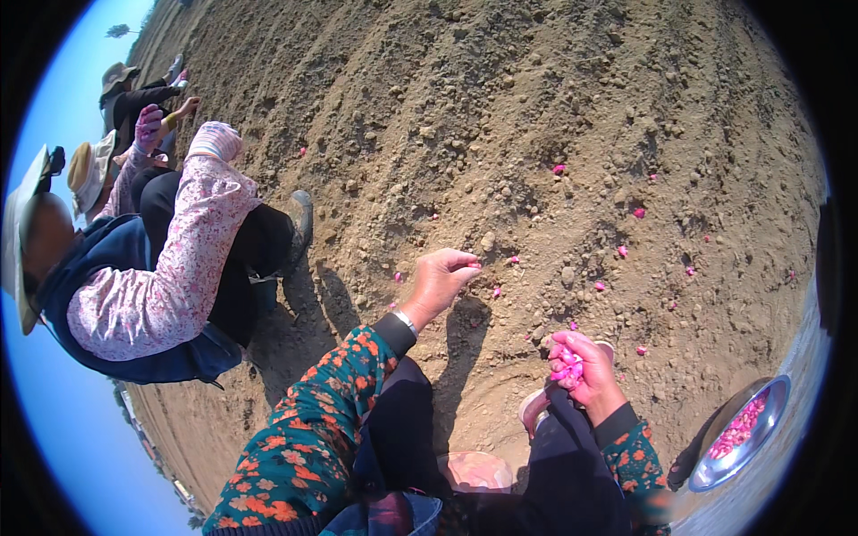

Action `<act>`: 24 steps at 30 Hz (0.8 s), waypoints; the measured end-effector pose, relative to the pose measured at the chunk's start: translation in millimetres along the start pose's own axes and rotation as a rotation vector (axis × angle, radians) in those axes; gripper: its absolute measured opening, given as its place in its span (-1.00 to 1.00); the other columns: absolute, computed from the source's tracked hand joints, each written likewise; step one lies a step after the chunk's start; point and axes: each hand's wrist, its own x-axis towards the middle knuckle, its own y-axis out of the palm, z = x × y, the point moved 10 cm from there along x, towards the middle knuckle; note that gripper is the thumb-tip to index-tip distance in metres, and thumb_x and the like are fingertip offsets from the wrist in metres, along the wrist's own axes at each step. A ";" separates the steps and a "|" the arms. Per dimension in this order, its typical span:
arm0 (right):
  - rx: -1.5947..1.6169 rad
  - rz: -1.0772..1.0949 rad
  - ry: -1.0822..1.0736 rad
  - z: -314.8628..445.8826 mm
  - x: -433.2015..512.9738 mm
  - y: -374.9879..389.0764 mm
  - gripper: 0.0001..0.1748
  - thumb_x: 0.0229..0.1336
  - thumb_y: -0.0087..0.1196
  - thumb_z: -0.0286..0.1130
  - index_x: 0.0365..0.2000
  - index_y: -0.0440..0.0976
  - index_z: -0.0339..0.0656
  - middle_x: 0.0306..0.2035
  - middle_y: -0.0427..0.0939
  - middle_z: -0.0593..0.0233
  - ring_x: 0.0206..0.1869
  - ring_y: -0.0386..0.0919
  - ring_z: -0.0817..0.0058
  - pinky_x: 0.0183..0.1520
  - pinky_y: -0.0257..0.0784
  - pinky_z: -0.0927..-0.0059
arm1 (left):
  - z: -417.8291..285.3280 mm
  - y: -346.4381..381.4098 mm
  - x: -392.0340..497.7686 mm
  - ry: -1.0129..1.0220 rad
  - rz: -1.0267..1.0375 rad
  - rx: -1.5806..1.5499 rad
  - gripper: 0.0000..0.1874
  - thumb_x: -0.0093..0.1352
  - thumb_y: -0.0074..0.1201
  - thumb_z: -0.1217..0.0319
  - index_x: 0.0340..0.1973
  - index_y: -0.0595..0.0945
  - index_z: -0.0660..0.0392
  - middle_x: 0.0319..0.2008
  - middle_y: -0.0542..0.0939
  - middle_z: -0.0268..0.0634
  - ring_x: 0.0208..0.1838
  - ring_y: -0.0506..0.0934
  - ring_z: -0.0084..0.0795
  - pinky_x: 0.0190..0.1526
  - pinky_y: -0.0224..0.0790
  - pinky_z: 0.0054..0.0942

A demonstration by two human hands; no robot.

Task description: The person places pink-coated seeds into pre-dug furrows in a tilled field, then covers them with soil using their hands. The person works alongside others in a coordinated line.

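Note:
My left hand (439, 285), with a bracelet at its wrist, is low over the tilled soil (429, 187). Its thumb and fingertips pinch a small pink seed (474, 265). Near my right knee, my right hand (591, 372) is curled palm up around a handful of bright pink seeds (568, 368). More pink seeds (639, 213) lie scattered singly on the cloddy ground ahead and to the right. Two of them rest close to my left fingertips.
A shiny metal bowl (772, 425) of pink seeds stands at the right, by a pale sheet (798, 395). Between my legs is a round pinkish object (476, 471). Several hatted co-workers sit in a row leftwards; the nearest person (147, 295) wears floral sleeves.

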 end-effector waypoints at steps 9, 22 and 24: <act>0.038 0.006 -0.009 1.0 5.8 1.8 -0.72 0.29 0.06 -0.31 -0.10 0.46 -0.28 -0.41 0.52 0.26 -0.52 0.48 0.54 -0.70 0.27 0.67 | -37.6 -14.9 18.3 0.175 0.022 0.063 -0.86 0.20 0.33 0.52 -0.33 0.73 0.21 -0.37 0.67 -0.29 -0.30 0.61 -0.62 -0.25 0.49 -0.60; -0.135 0.219 -0.199 30.3 -87.6 68.6 -0.76 0.30 0.09 -0.37 -0.11 0.46 -0.31 -0.47 0.55 0.29 -0.58 0.56 0.59 -0.73 0.32 0.74 | -227.4 68.9 -131.5 0.580 0.172 0.028 -0.79 0.14 0.39 0.48 -0.30 0.73 0.16 -0.46 0.62 -0.27 -0.43 0.59 -0.45 -0.40 0.45 -0.52; -0.100 0.182 -0.246 31.1 -120.8 57.5 -0.79 0.29 0.08 -0.39 -0.12 0.46 -0.27 -0.48 0.55 0.31 -0.60 0.54 0.60 -0.74 0.33 0.71 | -249.8 84.9 -150.3 0.535 0.203 0.051 -0.79 0.14 0.40 0.47 -0.31 0.74 0.16 -0.49 0.59 -0.31 -0.48 0.54 -0.53 -0.43 0.40 -0.56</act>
